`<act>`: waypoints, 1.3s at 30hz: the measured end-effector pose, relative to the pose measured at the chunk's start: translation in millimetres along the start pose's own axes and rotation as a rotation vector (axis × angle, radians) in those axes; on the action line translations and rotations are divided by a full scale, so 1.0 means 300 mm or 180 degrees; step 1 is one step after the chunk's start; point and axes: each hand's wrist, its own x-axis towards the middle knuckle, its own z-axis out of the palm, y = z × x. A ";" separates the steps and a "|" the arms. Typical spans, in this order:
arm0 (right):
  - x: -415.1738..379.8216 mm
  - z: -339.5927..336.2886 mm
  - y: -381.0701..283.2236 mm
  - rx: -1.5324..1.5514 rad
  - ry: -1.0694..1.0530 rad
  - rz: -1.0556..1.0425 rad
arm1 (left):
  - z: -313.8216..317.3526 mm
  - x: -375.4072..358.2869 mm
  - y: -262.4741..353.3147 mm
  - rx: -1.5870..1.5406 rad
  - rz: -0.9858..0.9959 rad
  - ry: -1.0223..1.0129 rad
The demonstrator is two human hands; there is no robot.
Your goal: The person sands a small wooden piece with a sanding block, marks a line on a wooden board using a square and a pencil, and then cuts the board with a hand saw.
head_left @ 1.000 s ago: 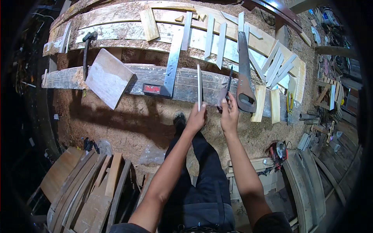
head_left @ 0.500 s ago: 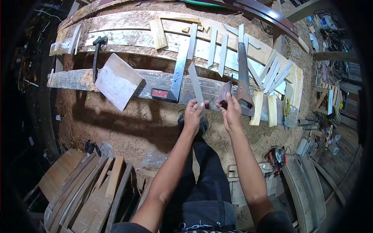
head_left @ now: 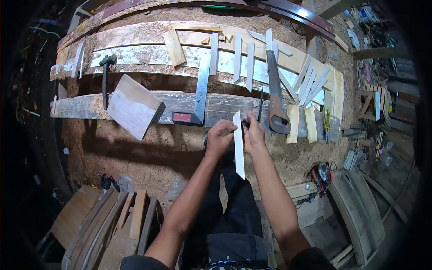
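Observation:
My left hand [head_left: 219, 138] pinches a pale, narrow strip with slanted ends [head_left: 240, 153], held near its upper part and pointing down toward my legs. Close beside it, my right hand [head_left: 254, 136] is closed round a small brownish, sheet-like piece [head_left: 248, 109], blurred and partly hidden by the fingers. Beyond my hands lies a handsaw [head_left: 275, 85] with a wooden handle. A metal try square [head_left: 201, 96] rests to the left on the plank, and near it a flat pale board [head_left: 133, 107] sticks out over the edge.
A hammer [head_left: 105, 76] lies at the left across the gap between planks. Several pale strips [head_left: 310, 81] are spread on the bench, with yellow-handled pliers [head_left: 326, 120] at its right. Stacked timber [head_left: 96, 225] stands low left; a red power tool [head_left: 321, 174] sits low right.
The strip has swung from pointing up over the bench to hanging down toward me, and my hands have come closer together. The view has shifted slightly.

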 end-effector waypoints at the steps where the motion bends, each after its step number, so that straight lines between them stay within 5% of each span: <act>1: 0.005 0.010 0.003 -0.0028 -0.0067 -0.0059 | -0.019 0.007 0.028 0.0540 0.0328 -0.0235; 4: 0.020 0.033 0.006 -0.0390 -0.0160 -0.0446 | -0.047 0.024 0.067 0.1251 0.0689 -0.0384; 7: 0.043 0.050 0.011 -0.0701 0.0113 -0.0596 | -0.029 -0.008 0.056 -0.0245 -0.0590 -0.0144; 11: 0.063 0.072 0.078 -0.0896 0.0470 -0.0765 | -0.002 -0.090 0.120 -0.0394 -0.1060 0.0129; 12: 0.075 0.073 0.096 -0.0913 0.0494 -0.0812 | 0.011 -0.099 0.102 -0.0214 -0.0578 0.0238; 15: 0.103 0.094 0.153 -0.0572 0.0679 -0.0821 | 0.016 -0.142 0.069 -0.0866 -0.2058 0.0359; 16: 0.101 0.082 0.144 -0.0544 0.0298 -0.0779 | 0.018 -0.140 0.056 -0.1190 -0.2271 0.0271; 20: 0.027 0.044 0.032 -0.1665 0.0555 -0.1236 | -0.026 -0.083 0.061 -0.1752 -0.3250 0.0136; 23: 0.073 -0.114 0.067 -0.2667 0.0695 -0.2298 | -0.051 -0.076 0.001 -0.2493 -0.3431 -0.0018; 29: -0.035 -0.113 0.042 -0.3901 -0.1481 -0.2856 | -0.085 -0.041 0.000 -0.2019 -0.3841 -0.0052; 32: -0.026 -0.084 0.024 -0.4243 -0.2005 -0.3215 | -0.114 -0.014 0.018 -0.1553 -0.3939 -0.0129; 36: 0.133 -0.071 -0.016 -0.4630 -0.1014 -0.3610 | -0.113 -0.013 0.029 -0.1668 -0.3960 -0.0096; 39: 0.052 -0.082 0.034 -0.4058 -0.1419 -0.3319 | -0.119 -0.011 0.019 -0.1673 -0.3932 -0.0168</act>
